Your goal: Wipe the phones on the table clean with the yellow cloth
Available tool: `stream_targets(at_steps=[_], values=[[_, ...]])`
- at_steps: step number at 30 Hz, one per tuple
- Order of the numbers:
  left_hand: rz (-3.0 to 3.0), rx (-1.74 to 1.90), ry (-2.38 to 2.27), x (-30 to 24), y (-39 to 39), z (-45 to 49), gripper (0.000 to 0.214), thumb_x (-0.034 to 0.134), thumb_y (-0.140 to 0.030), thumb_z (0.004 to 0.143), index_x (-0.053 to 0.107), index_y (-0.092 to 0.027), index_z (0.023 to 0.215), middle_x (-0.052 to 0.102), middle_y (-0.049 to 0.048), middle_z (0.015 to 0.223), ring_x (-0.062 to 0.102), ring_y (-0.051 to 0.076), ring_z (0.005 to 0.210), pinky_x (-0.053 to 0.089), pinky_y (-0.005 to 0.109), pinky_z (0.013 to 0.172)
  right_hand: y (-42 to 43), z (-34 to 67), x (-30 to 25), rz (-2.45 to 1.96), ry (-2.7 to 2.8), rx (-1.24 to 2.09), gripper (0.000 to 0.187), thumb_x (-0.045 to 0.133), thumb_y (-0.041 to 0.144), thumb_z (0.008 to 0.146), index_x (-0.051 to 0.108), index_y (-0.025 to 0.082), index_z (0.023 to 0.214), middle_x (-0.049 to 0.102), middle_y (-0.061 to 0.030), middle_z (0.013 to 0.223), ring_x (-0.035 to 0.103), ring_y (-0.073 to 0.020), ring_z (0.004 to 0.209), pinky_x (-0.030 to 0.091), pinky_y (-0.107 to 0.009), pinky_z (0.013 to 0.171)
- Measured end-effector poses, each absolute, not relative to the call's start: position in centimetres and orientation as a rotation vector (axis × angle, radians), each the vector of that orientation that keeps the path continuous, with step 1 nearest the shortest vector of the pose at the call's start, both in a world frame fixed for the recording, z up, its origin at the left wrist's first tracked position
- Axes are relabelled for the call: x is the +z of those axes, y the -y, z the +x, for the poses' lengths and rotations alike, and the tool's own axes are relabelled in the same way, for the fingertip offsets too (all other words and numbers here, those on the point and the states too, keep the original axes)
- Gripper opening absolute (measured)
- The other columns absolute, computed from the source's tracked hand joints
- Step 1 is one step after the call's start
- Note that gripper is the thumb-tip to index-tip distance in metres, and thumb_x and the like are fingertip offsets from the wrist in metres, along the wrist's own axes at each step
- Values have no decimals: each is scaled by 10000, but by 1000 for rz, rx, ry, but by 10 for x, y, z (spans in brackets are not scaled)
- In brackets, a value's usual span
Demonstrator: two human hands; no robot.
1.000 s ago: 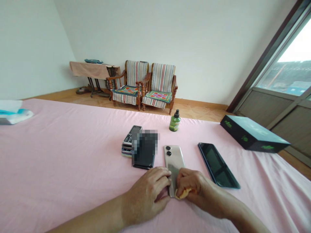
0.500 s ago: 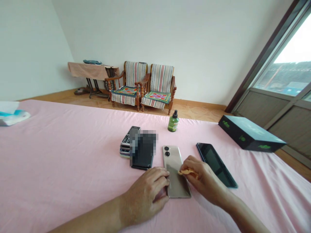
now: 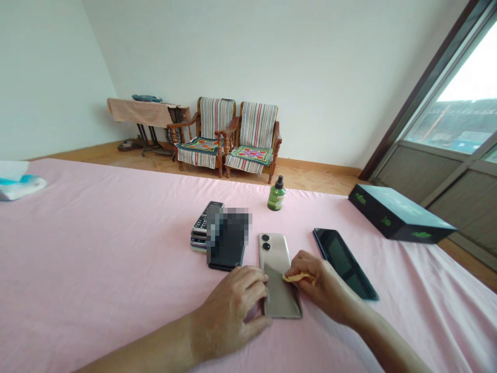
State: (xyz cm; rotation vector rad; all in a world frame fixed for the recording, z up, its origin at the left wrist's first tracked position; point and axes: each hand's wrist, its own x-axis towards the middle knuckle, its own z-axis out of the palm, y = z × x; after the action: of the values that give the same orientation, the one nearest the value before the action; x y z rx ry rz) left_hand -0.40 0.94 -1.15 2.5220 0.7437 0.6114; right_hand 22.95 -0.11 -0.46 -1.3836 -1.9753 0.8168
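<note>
A gold phone point(image 3: 278, 274) lies back-up on the pink cloth point(image 3: 97, 248), its two camera lenses at the far end. My left hand point(image 3: 233, 311) rests at the phone's left edge, fingers curled against its side. My right hand point(image 3: 316, 285) is closed on a small yellow cloth point(image 3: 298, 278) and presses it onto the phone's right side about halfway along.
A black phone point(image 3: 227, 246) lies left of the gold one, beside a stack of keypad phones point(image 3: 204, 228). Another dark phone point(image 3: 344, 261) lies to the right. A green bottle point(image 3: 276, 196) and a dark box point(image 3: 399, 215) stand farther back. A tissue pack point(image 3: 17, 184) is far left.
My right hand has slid the yellow cloth from the phone's near end up to its right side, uncovering the lower back. My left hand has stayed at the left edge.
</note>
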Motion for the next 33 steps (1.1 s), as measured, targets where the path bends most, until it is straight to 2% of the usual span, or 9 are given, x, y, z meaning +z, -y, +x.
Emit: stream_targets(at_steps=[6, 11, 13, 16, 21, 24, 29, 31, 33], values=[[2524, 612, -752, -12, -9, -4, 288, 763, -177, 764, 638, -156, 1023, 609, 120, 1181, 531, 268, 1141, 424, 413, 1025, 12, 232, 14, -1368, 2058, 1088, 249, 562, -21, 733, 710, 178, 728, 621, 2, 824, 610, -108, 753, 460, -218, 672], [2530, 641, -742, -14, -9, -4, 251, 754, -185, 775, 631, -155, 992, 616, 113, 1144, 547, 265, 1113, 438, 405, 1005, 20, 232, 32, -1238, 2219, 1309, 290, 550, -52, 697, 716, 186, 699, 630, 23, 767, 598, -90, 695, 434, -183, 601], [2528, 650, -737, -14, -9, -4, 247, 743, -187, 782, 629, -163, 1000, 613, 111, 1148, 548, 265, 1112, 440, 410, 1003, 18, 233, 31, -1218, 2149, 1290, 273, 553, -31, 722, 713, 187, 753, 637, 15, 809, 605, -101, 729, 447, -199, 633], [2524, 637, -733, -12, -9, -4, 254, 742, -194, 787, 631, -169, 1014, 610, 112, 1160, 549, 264, 1109, 439, 414, 1002, 9, 232, 18, -1300, 1933, 1043, 192, 559, 29, 782, 675, 178, 813, 630, -3, 842, 600, -125, 782, 452, -239, 696], [2512, 625, -752, -10, -9, -4, 310, 775, -160, 755, 633, -151, 1031, 612, 117, 1162, 543, 265, 1121, 432, 403, 1005, -2, 228, -4, -1411, 1858, 755, 150, 558, 58, 809, 658, 165, 778, 604, -14, 810, 582, -139, 767, 432, -267, 701], [2508, 621, -751, -12, -9, -4, 307, 778, -171, 757, 632, -160, 1026, 610, 114, 1172, 537, 265, 1130, 427, 410, 1012, 2, 228, 0, -1394, 1919, 875, 189, 555, 28, 787, 680, 165, 749, 605, -15, 821, 585, -127, 751, 437, -248, 683], [2506, 626, -733, -13, -9, -4, 287, 759, -160, 772, 630, -158, 1029, 600, 117, 1180, 526, 263, 1145, 417, 401, 1020, 14, 230, 19, -1188, 2127, 1274, 239, 565, -20, 728, 701, 176, 728, 636, 5, 799, 596, -111, 725, 433, -204, 633], [2498, 624, -731, -12, -9, -4, 292, 755, -171, 782, 628, -169, 1045, 591, 109, 1180, 528, 262, 1129, 426, 400, 1003, 14, 230, 18, -1198, 2092, 1264, 243, 559, -15, 736, 703, 180, 754, 637, 5, 808, 596, -113, 724, 432, -208, 630], [2500, 612, -724, -11, -10, -4, 278, 750, -181, 791, 627, -178, 1040, 588, 96, 1162, 538, 259, 1089, 441, 396, 974, 9, 228, 11, -1284, 1986, 1085, 239, 549, -9, 752, 693, 180, 781, 629, -1, 819, 595, -123, 743, 433, -224, 656]])
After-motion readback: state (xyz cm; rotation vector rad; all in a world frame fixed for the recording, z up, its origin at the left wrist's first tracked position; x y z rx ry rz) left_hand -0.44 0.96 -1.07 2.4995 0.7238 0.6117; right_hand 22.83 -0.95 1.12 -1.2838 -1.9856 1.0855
